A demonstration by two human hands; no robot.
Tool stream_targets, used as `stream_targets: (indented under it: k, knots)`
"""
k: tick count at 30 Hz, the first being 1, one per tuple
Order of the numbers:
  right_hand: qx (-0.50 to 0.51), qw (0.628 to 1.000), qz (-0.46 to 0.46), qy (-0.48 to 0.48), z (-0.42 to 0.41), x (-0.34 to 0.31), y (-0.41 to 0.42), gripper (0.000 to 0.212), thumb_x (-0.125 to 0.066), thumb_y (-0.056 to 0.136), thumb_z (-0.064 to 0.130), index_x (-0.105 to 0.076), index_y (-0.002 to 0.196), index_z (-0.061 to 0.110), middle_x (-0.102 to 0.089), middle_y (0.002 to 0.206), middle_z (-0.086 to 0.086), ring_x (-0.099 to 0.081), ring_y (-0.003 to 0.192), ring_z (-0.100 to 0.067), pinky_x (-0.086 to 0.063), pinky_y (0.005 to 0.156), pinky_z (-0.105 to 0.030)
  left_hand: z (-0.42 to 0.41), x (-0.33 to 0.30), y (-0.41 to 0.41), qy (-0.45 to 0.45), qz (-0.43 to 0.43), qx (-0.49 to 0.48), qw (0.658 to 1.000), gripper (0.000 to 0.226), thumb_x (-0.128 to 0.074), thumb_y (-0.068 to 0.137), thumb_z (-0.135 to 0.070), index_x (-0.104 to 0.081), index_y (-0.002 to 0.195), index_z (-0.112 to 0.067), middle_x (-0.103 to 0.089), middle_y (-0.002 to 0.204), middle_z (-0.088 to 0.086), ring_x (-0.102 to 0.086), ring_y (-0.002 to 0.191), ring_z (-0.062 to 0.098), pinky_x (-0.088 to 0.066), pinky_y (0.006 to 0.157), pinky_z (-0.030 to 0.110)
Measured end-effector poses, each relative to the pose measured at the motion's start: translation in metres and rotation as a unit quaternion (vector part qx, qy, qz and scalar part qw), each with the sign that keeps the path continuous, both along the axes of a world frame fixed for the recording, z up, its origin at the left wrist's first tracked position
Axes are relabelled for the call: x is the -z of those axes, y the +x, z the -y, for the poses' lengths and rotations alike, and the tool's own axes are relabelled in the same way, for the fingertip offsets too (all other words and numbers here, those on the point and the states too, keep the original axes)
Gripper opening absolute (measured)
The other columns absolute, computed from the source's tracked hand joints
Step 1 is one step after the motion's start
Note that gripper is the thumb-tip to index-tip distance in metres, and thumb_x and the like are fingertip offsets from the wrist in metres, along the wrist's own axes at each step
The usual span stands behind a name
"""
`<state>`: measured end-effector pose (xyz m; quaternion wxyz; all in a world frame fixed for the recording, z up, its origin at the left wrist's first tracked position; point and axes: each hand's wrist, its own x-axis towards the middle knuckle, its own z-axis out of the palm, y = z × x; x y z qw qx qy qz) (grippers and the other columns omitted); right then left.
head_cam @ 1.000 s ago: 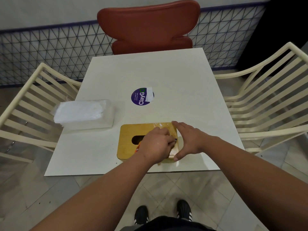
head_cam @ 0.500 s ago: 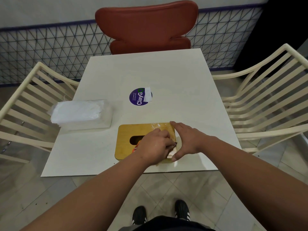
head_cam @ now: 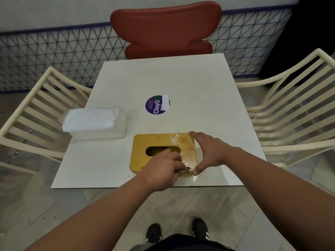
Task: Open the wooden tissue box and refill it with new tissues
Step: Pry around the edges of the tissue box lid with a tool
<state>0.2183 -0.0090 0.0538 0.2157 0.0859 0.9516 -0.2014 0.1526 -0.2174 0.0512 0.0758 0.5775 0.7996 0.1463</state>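
White table [head_cam: 199, 84] is carrying a purple sticker [head_cam: 155, 105] reading "ClayGo". Near its front edge the box [head_cam: 159, 142] is lying; left hand [head_cam: 161, 171] is pinching its corner, right hand [head_cam: 210, 151], fingers spread, is bracing its end. Tissues [head_cam: 94, 122] are lying at left.

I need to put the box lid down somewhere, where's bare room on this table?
Bare: the far half of the table beyond the round sticker, and the right side. Crowded: the near edge, with the wooden tissue box, both hands, and the tissue pack.
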Motion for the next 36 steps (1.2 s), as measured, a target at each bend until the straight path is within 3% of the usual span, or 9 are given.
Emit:
stream_targets:
  k: [4,9,14,18,22,30,33,36]
  knots:
    - [-0.003,1.000,0.004,0.007,0.001,-0.001,-0.001,0.144,-0.084,0.046,0.067,0.002,0.154,0.025,-0.015,0.160,0.003,-0.024,0.143,-0.023,-0.029,0.113,-0.045,-0.009,-0.002,-0.004,0.007,0.030,-0.054,0.998,0.025,-0.054,0.093,-0.037,-0.072,0.109,-0.029,-0.061,0.098,-0.007,-0.046,0.088,0.016,-0.037,0.072,0.027]
    - [-0.006,1.000,0.008,0.019,0.002,-0.003,-0.002,0.145,-0.083,0.045,0.068,0.002,0.154,0.025,-0.015,0.159,0.002,-0.024,0.143,-0.023,-0.029,0.113,-0.046,0.000,0.001,0.011,-0.003,0.017,-0.012,1.000,0.022,-0.059,0.089,-0.036,-0.073,0.104,-0.029,-0.062,0.093,-0.008,-0.048,0.080,0.015,-0.033,0.060,0.026]
    - [-0.015,0.999,0.016,0.033,0.004,-0.007,-0.004,0.143,-0.084,0.048,0.066,0.003,0.154,0.023,-0.012,0.160,0.001,-0.022,0.144,-0.024,-0.027,0.114,-0.045,0.004,-0.002,-0.003,-0.009,0.028,-0.091,0.995,0.028,-0.049,0.095,-0.041,-0.071,0.108,-0.031,-0.060,0.100,-0.007,-0.048,0.092,0.015,-0.043,0.074,0.031]
    - [-0.016,0.998,0.020,0.050,0.007,-0.009,-0.005,0.143,-0.084,0.049,0.065,0.003,0.154,0.022,-0.013,0.160,0.001,-0.023,0.143,-0.023,-0.029,0.113,-0.044,-0.017,-0.002,0.022,-0.010,0.022,-0.093,0.995,0.026,-0.051,0.095,-0.034,-0.072,0.107,-0.027,-0.060,0.098,-0.002,-0.051,0.090,0.020,-0.038,0.069,0.030]
    - [-0.022,0.997,0.037,0.070,0.009,-0.013,-0.008,0.143,-0.081,0.047,0.071,0.004,0.153,0.022,-0.016,0.159,0.001,-0.024,0.142,-0.026,-0.031,0.111,-0.048,0.009,0.000,0.019,-0.010,0.000,-0.191,0.982,0.031,-0.045,0.097,-0.039,-0.070,0.111,-0.029,-0.058,0.101,-0.004,-0.051,0.092,0.018,-0.045,0.072,0.032]
    - [-0.007,0.995,0.043,0.089,0.018,-0.018,-0.011,0.142,-0.082,0.045,0.071,-0.003,0.152,0.021,-0.019,0.156,0.001,-0.029,0.139,-0.026,-0.035,0.107,-0.048,0.077,0.002,-0.015,0.001,-0.006,-0.380,0.925,0.024,-0.053,0.093,-0.036,-0.075,0.091,-0.025,-0.054,0.084,-0.002,-0.054,0.084,0.021,-0.041,0.060,0.027]
    - [0.002,0.995,0.051,0.087,0.021,-0.019,-0.012,0.142,-0.084,0.045,0.068,-0.002,0.152,0.021,-0.019,0.156,0.000,-0.029,0.139,-0.027,-0.036,0.107,-0.048,0.072,0.000,-0.012,0.005,-0.015,-0.377,0.926,0.026,-0.052,0.093,-0.035,-0.075,0.090,-0.023,-0.054,0.084,-0.001,-0.054,0.083,0.021,-0.042,0.061,0.028]
    - [0.009,0.994,0.058,0.088,0.023,-0.020,-0.012,0.144,-0.085,0.046,0.067,0.001,0.152,0.022,-0.018,0.157,0.000,-0.028,0.139,-0.028,-0.036,0.107,-0.048,0.045,-0.003,0.007,-0.012,0.003,-0.317,0.948,0.031,-0.043,0.097,-0.038,-0.072,0.099,-0.026,-0.055,0.094,-0.003,-0.052,0.089,0.017,-0.043,0.068,0.028]
